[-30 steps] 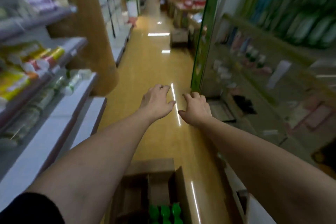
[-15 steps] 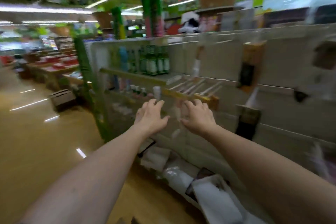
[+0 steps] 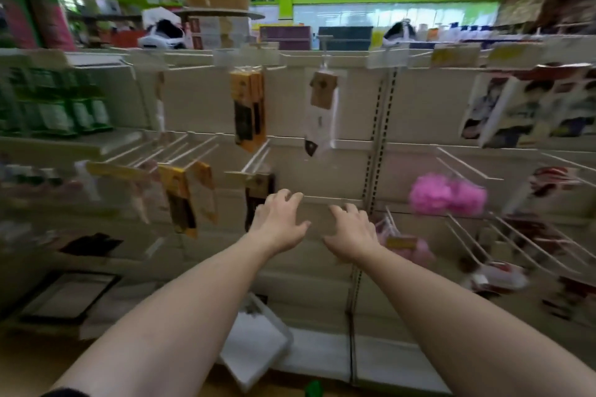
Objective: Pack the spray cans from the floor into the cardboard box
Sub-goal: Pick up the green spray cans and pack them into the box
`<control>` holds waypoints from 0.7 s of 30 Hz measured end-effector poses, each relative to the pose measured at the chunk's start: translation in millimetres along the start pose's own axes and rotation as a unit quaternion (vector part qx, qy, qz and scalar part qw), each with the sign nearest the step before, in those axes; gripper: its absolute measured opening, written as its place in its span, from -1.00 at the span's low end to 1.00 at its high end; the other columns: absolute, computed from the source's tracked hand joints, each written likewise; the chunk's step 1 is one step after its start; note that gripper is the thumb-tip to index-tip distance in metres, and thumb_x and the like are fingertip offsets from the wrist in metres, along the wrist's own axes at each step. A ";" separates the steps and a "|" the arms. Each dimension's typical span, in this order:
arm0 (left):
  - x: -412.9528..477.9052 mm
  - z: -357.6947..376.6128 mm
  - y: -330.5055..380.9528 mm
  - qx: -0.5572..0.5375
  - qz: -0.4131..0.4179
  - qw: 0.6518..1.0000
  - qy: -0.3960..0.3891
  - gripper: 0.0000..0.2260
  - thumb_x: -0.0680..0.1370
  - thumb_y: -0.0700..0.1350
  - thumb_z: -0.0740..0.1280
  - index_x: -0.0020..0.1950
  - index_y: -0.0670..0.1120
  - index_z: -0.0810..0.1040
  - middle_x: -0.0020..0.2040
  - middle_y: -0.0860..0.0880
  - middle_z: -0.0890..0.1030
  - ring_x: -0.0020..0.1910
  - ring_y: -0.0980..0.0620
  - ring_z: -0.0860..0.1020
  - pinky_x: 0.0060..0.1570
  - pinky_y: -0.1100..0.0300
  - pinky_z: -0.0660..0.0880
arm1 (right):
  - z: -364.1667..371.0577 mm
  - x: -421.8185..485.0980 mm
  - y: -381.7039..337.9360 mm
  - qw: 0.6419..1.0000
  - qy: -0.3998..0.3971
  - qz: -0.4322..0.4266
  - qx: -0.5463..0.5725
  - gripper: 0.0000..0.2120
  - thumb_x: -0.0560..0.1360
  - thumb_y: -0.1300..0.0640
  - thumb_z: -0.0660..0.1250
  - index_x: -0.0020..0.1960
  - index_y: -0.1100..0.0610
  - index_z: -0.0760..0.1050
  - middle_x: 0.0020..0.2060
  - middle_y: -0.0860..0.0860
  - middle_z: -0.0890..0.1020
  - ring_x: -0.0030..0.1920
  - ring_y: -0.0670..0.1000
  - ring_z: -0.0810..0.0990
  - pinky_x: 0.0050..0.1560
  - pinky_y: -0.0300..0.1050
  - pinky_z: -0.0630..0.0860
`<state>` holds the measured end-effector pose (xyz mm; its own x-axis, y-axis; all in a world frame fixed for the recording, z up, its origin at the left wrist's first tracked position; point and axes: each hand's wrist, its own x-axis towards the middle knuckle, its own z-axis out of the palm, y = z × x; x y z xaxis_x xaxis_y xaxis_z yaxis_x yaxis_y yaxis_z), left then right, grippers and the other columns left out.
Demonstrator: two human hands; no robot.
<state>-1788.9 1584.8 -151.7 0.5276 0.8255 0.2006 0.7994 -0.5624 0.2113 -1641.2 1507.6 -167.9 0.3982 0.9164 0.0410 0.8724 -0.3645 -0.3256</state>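
Both my arms stretch straight out in front of me toward a shop shelf. My left hand is empty, fingers spread and slightly curled. My right hand is likewise empty with its fingers apart, a short gap to the right of the left one. A small green cap, seemingly the top of a spray can, peeks in at the bottom edge below my arms. The cardboard box is out of view. The picture is blurred by motion.
A cream peg-wall shelf unit fills the view, with wire hooks, hanging yellow-black packs, a pink bath sponge and green packets. A white flat pack leans at the shelf's base.
The view has swung from looking down the aisle, past the box with green cans, round to the right to face the shelf head-on. Both hands stay outstretched and empty.
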 end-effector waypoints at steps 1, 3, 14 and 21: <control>4.3 10.2 13.6 0.001 0.005 1.000 -0.010 -0.39 0.57 0.21 0.32 0.56 0.02 0.29 0.55 -0.07 0.30 0.50 -0.13 0.28 0.42 -0.08 0.35 | -0.2 0.9 16.0 1.000 -0.004 0.006 0.000 -0.36 0.48 -0.08 0.35 0.51 -0.03 0.26 0.46 0.12 0.30 0.44 0.21 0.28 0.40 0.14 0.33; 12.1 30.6 36.2 0.006 0.009 1.000 -0.025 -0.38 0.57 0.21 0.32 0.57 0.03 0.27 0.56 -0.08 0.28 0.51 -0.13 0.27 0.43 -0.08 0.33 | 0.4 4.2 45.0 1.000 -0.007 0.009 -0.006 -0.39 0.46 -0.09 0.37 0.47 -0.03 0.30 0.39 0.12 0.36 0.37 0.22 0.34 0.34 0.11 0.36; 32.6 130.1 38.6 -0.001 -0.048 0.993 -0.111 -0.36 0.57 0.22 0.32 0.59 0.06 0.24 0.58 -0.08 0.25 0.53 -0.14 0.25 0.43 -0.14 0.34 | 78.5 45.6 105.4 0.995 -0.104 0.003 0.014 -0.37 0.47 -0.03 0.37 0.51 0.00 0.30 0.35 0.14 0.40 0.35 0.23 0.39 0.32 0.09 0.43; 38.6 233.0 -41.7 -0.003 -0.069 0.972 -0.225 -0.39 0.61 0.18 0.30 0.59 0.00 0.23 0.58 -0.13 0.24 0.52 -0.19 0.24 0.45 -0.09 0.30 | 195.0 62.8 98.8 0.980 -0.192 0.046 0.011 -0.38 0.51 -0.02 0.38 0.52 0.03 0.29 0.38 0.14 0.39 0.38 0.20 0.37 0.34 0.06 0.42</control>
<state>-1735.0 1651.5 -375.7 0.4892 0.8300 -0.2680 0.8702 -0.4442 0.2131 -1585.3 1561.4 -381.7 0.3358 0.8758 -0.3468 0.8296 -0.4493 -0.3314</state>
